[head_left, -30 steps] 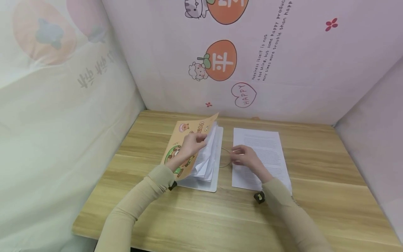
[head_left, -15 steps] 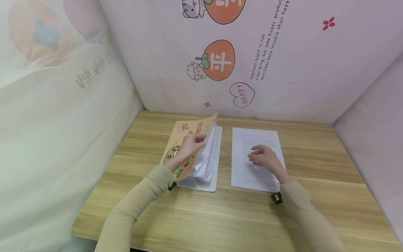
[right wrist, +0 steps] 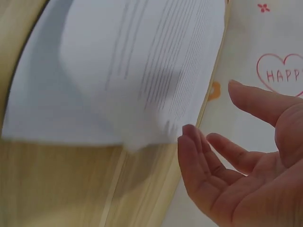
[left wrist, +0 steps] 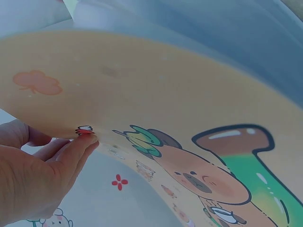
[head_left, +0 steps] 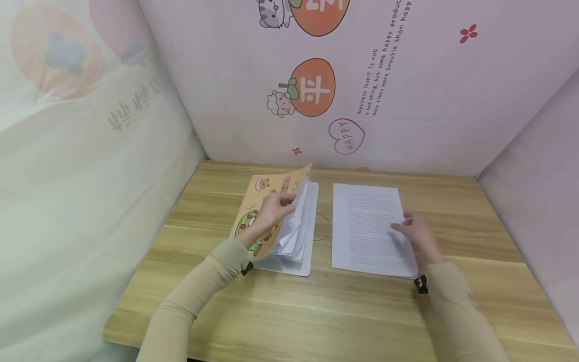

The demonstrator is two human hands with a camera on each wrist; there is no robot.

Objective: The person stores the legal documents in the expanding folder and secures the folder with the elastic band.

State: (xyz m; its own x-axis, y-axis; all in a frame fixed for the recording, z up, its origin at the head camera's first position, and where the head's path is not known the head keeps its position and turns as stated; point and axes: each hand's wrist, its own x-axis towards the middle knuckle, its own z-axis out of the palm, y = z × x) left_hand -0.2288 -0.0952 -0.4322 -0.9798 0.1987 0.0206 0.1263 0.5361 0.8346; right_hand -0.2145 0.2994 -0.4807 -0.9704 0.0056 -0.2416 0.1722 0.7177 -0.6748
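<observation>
In the head view my left hand (head_left: 271, 211) pinches the free edge of a folder's orange cartoon cover (head_left: 258, 198) and holds it partly raised. The left wrist view shows thumb and fingertips on the edge of that cover (left wrist: 142, 71). Under it, loose printed sheets (head_left: 291, 226) fan out above the folder's pale back cover (head_left: 308, 251). My right hand (head_left: 421, 234) is at the right edge of a printed paper stack (head_left: 371, 226). Seen from the right wrist, the thumb and fingers of this hand (right wrist: 251, 175) stand apart with nothing between them, beside the paper (right wrist: 118, 71).
A thin elastic loop (head_left: 330, 226) sticks out from the folder's right side, between it and the paper stack. Both lie on a wooden table (head_left: 289, 311). Printed cloth (head_left: 253, 100) hangs behind the table and at its sides.
My right hand has moved right, from the elastic loop across the paper stack to its right edge. The left hand still holds the cover up in the same place.
</observation>
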